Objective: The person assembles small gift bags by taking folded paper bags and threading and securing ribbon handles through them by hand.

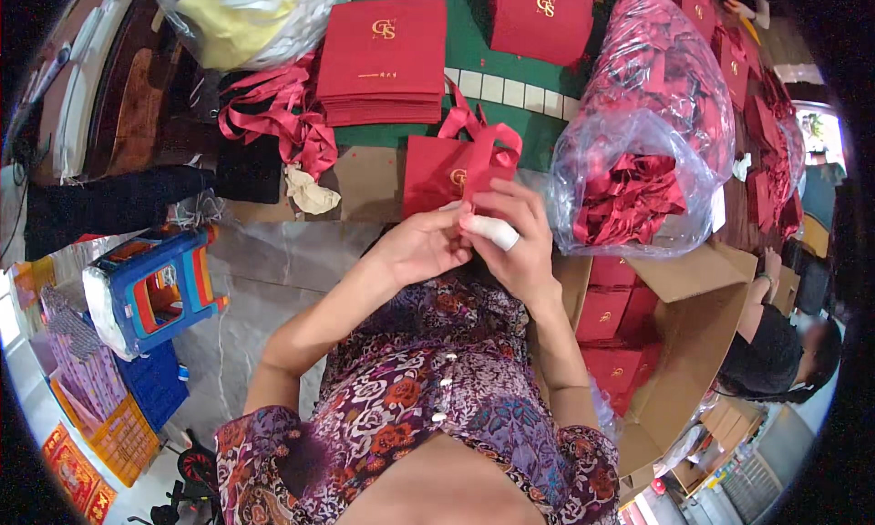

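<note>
A small red paper gift bag with gold print lies at the table's near edge, just beyond my hands. A red ribbon loops up from it and comes down to my fingers. My left hand is closed, thumb and fingertips pinched at the ribbon's lower end. Close against it, my right hand pinches the same ribbon; a white wrap covers one of its fingers. The fingertips partly hide the ribbon's end. Beyond stands a flat stack of red bags, with loose red ribbons to its left.
A clear plastic sack of red ribbons stands to the right. Below it, an open cardboard box holds red bags. More red bags lie at the back. A blue plastic stool is at left. Another person sits at right.
</note>
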A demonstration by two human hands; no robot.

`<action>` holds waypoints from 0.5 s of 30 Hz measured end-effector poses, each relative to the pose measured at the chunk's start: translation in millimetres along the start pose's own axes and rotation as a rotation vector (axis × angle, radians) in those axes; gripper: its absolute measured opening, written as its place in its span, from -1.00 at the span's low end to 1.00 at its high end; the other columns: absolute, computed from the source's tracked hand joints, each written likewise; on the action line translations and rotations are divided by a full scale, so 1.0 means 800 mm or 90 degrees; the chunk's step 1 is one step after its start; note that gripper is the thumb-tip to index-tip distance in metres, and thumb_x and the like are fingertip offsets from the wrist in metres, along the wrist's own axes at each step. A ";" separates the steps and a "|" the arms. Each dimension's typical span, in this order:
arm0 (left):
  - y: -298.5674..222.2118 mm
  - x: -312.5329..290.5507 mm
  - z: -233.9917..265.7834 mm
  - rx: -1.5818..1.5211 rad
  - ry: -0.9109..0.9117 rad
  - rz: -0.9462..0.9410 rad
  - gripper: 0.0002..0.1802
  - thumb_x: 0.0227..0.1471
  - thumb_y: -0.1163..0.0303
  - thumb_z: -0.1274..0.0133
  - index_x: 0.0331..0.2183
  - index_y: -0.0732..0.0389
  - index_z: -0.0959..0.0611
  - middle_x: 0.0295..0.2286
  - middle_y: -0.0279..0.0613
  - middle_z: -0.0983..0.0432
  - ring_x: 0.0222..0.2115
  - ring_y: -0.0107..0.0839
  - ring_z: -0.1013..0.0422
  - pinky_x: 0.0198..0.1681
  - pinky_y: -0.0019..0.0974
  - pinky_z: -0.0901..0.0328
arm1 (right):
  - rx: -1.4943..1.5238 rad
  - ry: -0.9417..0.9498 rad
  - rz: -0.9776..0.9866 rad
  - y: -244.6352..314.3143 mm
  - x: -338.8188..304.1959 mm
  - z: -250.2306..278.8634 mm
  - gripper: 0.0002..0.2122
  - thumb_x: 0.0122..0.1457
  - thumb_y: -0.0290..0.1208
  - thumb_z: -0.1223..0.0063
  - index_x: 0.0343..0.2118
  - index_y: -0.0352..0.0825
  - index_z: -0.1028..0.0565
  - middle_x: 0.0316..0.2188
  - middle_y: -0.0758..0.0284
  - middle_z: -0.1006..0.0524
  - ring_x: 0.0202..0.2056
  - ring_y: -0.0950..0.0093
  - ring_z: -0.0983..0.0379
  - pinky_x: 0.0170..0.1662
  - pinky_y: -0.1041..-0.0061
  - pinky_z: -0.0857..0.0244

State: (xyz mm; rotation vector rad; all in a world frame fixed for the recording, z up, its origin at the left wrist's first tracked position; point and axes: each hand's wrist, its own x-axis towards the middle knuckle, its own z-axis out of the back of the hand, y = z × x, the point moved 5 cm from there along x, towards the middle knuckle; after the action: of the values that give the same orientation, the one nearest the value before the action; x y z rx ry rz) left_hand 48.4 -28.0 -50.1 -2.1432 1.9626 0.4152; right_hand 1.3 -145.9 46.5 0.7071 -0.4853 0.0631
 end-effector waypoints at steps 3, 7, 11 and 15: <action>-0.004 -0.004 -0.002 0.048 -0.041 -0.008 -0.80 0.24 0.21 -0.06 -0.14 0.03 -0.61 -0.30 -0.44 -0.57 -0.35 -0.57 -0.45 -0.27 -0.39 -0.34 | 0.068 -0.029 -0.005 0.011 0.007 0.008 -0.71 -0.10 -0.62 -0.34 -0.27 -0.21 -0.57 -0.22 0.29 -0.58 -0.08 0.17 -0.50 -0.04 0.23 -0.41; -0.069 -0.030 -0.028 0.960 -0.246 -0.436 -0.79 0.14 0.35 -0.16 -0.20 0.24 -0.62 -0.42 -0.32 -0.58 -0.41 -0.48 -0.47 -0.38 -0.38 -0.36 | 0.260 -0.041 -0.094 0.021 0.002 0.020 -0.79 -0.03 -0.68 -0.24 -0.32 -0.31 -0.53 -0.35 0.26 -0.60 -0.27 0.31 -0.58 -0.18 0.35 -0.45; -0.108 -0.043 -0.076 1.222 -0.460 -0.560 -0.70 0.03 0.45 -0.20 -0.14 0.23 -0.61 -0.26 -0.05 -0.51 -0.36 -0.15 -0.49 -0.26 -0.21 -0.38 | 0.190 -0.017 -0.328 0.001 0.019 0.001 -0.84 0.06 -0.60 -0.26 -0.27 -0.34 -0.57 -0.38 0.29 -0.61 -0.37 0.54 -0.55 -0.31 0.59 -0.39; -0.116 -0.024 -0.074 1.490 -0.444 -0.602 -0.63 -0.01 0.44 -0.19 -0.10 0.28 -0.59 -0.16 -0.03 -0.45 -0.13 -0.04 -0.40 -0.10 -0.07 -0.34 | 0.066 -0.034 -0.291 -0.035 0.029 -0.037 -0.86 0.16 -0.47 -0.21 -0.25 -0.38 -0.58 -0.34 0.20 -0.61 -0.35 0.38 -0.58 -0.25 0.44 -0.42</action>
State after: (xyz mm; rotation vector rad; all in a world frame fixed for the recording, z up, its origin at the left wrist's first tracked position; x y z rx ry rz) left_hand 143.2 -21.7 8.7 -0.6157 0.0277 -0.8078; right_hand 39.7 -150.4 20.4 0.9089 -0.3635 -0.3625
